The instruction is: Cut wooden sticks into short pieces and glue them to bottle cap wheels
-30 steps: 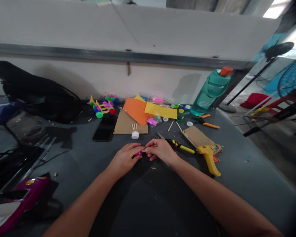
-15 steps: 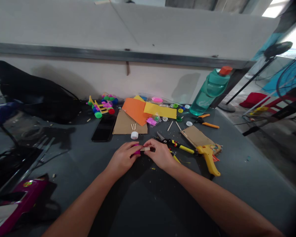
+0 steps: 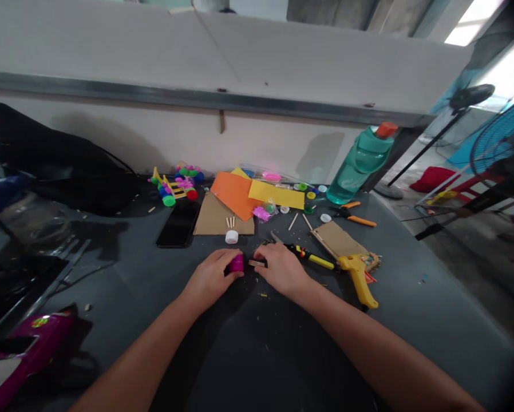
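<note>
My left hand (image 3: 208, 278) is closed around the side of a magenta bottle cap (image 3: 237, 263), fingers behind it and thumb in front. A short gap to the right, my right hand (image 3: 285, 272) pinches a short bundle of wooden sticks (image 3: 257, 263) between thumb and fingers, its ends level with the cap. How many sticks there are I cannot tell. Just beyond my hands a white bottle cap (image 3: 232, 237) rests near a piece of cardboard (image 3: 208, 220) with several cut sticks (image 3: 230, 222) on it. Yellow-handled cutters (image 3: 319, 260) lie beside my right hand, partly hidden by it.
A yellow glue gun (image 3: 360, 280) lies at right by a second cardboard piece (image 3: 338, 239). Orange-handled pliers (image 3: 355, 216), a teal bottle (image 3: 355, 166), orange paper (image 3: 233, 193) and loose caps stand behind. At left are a phone (image 3: 177, 225) and a magenta device (image 3: 42, 343).
My right hand has drawn the wooden sticks slightly right, away from the magenta cap, opening a gap between them. The left hand keeps its hold on the cap. The view has shifted slightly.
</note>
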A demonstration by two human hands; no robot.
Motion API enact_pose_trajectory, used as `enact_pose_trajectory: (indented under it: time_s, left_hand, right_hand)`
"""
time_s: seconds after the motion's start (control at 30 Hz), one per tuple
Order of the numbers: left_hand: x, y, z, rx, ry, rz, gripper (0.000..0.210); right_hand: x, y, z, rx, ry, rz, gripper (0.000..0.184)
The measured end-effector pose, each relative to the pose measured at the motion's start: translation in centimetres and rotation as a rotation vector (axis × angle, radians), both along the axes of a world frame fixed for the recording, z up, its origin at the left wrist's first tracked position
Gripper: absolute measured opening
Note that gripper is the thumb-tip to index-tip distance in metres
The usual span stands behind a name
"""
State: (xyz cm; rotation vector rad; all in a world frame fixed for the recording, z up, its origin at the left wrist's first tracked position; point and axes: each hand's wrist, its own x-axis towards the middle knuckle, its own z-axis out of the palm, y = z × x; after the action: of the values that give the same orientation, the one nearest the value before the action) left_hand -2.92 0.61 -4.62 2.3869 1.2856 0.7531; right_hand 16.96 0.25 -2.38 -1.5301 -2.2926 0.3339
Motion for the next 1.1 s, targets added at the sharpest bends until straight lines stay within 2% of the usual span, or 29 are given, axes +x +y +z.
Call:
enact_pose_trajectory:
  time_s: [0.1, 0.2, 0.27, 0.33, 0.4, 0.47, 0.57, 0.63, 0.7, 0.77, 0.87, 0.93, 0.97, 1.03, 1.1]
  left_hand:
    - [-0.1, 0.1, 0.0, -0.005, -0.001, 0.0, 0.039]
    - [-0.1, 0.1, 0.1, -0.02, 0.003, 0.01, 0.037]
    - [0.0, 0.1, 0.1, -0.021, -0.001, 0.02, 0.036]
    - [0.0, 0.2, 0.1, -0.007, -0.007, 0.014, 0.037]
    - [0.1, 0.2, 0.2, 0.016, 0.002, 0.009, 0.038]
    - [0.2, 0.1, 0.3, 0.03, 0.032, 0.016, 0.04]
    - [0.4, 0.0, 0.4, 0.028, 0.064, 0.033, 0.039]
    - [0.4, -0.1, 0.5, 0.03, 0.058, 0.034, 0.038]
    - [0.4, -0.2, 0.5, 0.037, 0.051, 0.03, 0.037]
    - [0.3, -0.2, 0.5, 0.039, 0.051, 0.027, 0.037]
    - [0.3, -0.3, 0.4, 0.041, 0.057, 0.027, 0.039]
    - [0.3, -0.3, 0.4, 0.053, 0.055, 0.022, 0.039]
    - [0.3, -0.3, 0.3, 0.063, 0.051, 0.019, 0.039]
    - [0.2, -0.3, 0.3, 0.083, 0.043, 0.013, 0.039]
    - [0.2, -0.2, 0.2, 0.095, 0.038, 0.006, 0.04]
  right_hand:
    - [1.0, 0.3, 2.5, 0.009, 0.027, -0.033, 0.016]
    - [3.6, -0.2, 6.5, 0.029, -0.009, -0.153, 0.02]
    - [6.1, -1.3, 8.7, -0.004, -0.168, -0.327, 0.028]
    - [8.5, -3.1, 9.5, -0.041, -0.367, -0.526, 0.036]
    - [10.8, -4.9, 8.6, -0.086, -0.498, -0.708, 0.046]
    - [12.5, -6.4, 6.4, -0.149, -0.568, -0.801, 0.051]
    - [14.2, -7.4, 2.6, -0.216, -0.557, -0.771, 0.056]
    - [14.7, -7.3, 0.8, -0.26, -0.525, -0.797, 0.056]
    - [15.1, -7.1, 0.2, -0.315, -0.471, -0.84, 0.051]
    - [15.4, -7.1, 0.9, -0.358, -0.41, -0.891, 0.046]
    - [15.5, -8.2, 4.1, -0.326, -0.308, -0.968, 0.043]
    - [14.8, -9.3, 6.6, -0.207, -0.16, -1.028, 0.037]
    - [14.1, -9.8, 7.6, -0.142, -0.022, -1.012, 0.033]
    - [12.0, -10.1, 8.8, -0.081, 0.424, -0.821, 0.029]
    - [8.8, -9.5, 8.6, -0.182, 0.855, -0.526, 0.028]
